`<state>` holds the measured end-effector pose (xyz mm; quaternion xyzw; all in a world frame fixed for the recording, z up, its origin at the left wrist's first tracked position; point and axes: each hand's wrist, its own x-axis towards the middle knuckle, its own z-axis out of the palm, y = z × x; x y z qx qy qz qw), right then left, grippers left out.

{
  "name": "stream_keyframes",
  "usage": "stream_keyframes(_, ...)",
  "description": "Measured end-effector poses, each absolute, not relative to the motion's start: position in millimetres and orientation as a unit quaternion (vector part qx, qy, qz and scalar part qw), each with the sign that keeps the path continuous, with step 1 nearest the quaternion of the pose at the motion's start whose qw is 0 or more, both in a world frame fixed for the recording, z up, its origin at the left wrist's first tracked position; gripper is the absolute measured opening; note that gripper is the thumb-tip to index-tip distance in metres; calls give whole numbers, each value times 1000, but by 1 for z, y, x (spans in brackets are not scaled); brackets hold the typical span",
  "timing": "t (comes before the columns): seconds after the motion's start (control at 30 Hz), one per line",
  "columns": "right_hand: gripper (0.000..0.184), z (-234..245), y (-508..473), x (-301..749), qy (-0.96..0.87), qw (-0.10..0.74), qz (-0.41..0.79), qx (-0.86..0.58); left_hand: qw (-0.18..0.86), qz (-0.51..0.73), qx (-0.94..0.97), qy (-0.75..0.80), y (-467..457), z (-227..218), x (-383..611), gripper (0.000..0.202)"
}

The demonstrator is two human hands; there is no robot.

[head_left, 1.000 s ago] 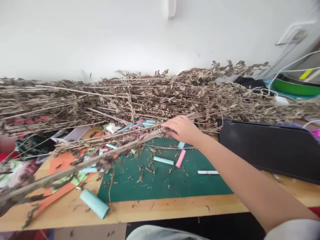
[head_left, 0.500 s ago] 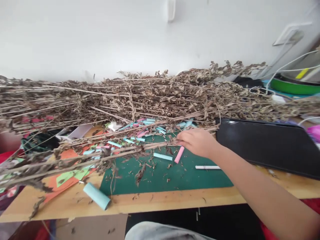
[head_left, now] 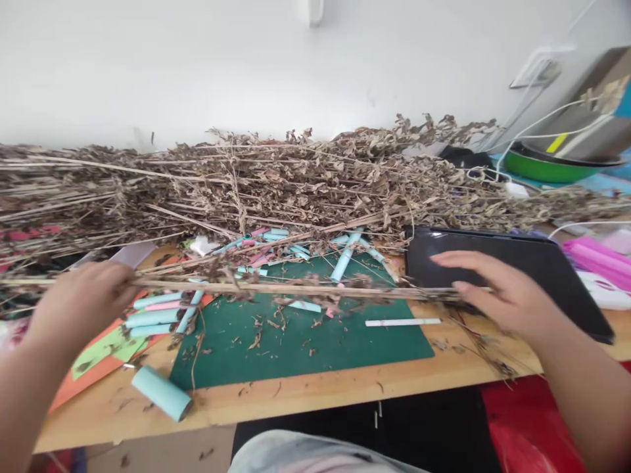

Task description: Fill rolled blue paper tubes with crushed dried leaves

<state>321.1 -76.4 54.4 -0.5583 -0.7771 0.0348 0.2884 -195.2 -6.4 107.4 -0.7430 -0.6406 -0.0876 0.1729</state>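
My left hand (head_left: 89, 299) is closed around a few long dried plant stems (head_left: 276, 288) at the left of the table. The stems run to the right, above a green cutting mat (head_left: 310, 358). At their other end my right hand (head_left: 497, 289) hovers over a black tablet-like slab (head_left: 532, 269), thumb and fingers apart, the thumb close to the stem ends. Rolled blue paper tubes (head_left: 152, 318) lie beside my left hand, a pink one among them. A thin white stick (head_left: 401, 322) rests on the mat near my right hand.
A big heap of dried stalks (head_left: 296, 177) spans the back against the wall. A thick blue roll (head_left: 162, 393) lies near the front edge of the wooden table (head_left: 276, 401). Orange paper (head_left: 69, 391) is at left; a green pan (head_left: 552, 167) and white cables stand back right.
My left hand has come into view gripping the stems. My right hand has let go of them, moved right and opened. The stems now lie level across the mat, and the view has shifted right.
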Motion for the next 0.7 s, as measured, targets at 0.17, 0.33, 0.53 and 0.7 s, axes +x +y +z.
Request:
stream_keyframes(0.17,18,86,-88,240,-874,265,-71,-402,247,-20,-799,-548,-20,89,-126,41)
stream_keyframes(0.33,23,81,-76,142,-911,191,-80,-356,262,-19,-795,-547,-35,76,-92,35)
stream_keyframes(0.53,16,62,-39,111,-918,84,-52,-383,273,-40,-816,-509,-38,60,-115,30)
stream_keyframes(0.7,12,52,-28,114,-910,12,17,-413,314,-103,-751,-572,-36,44,-160,25)
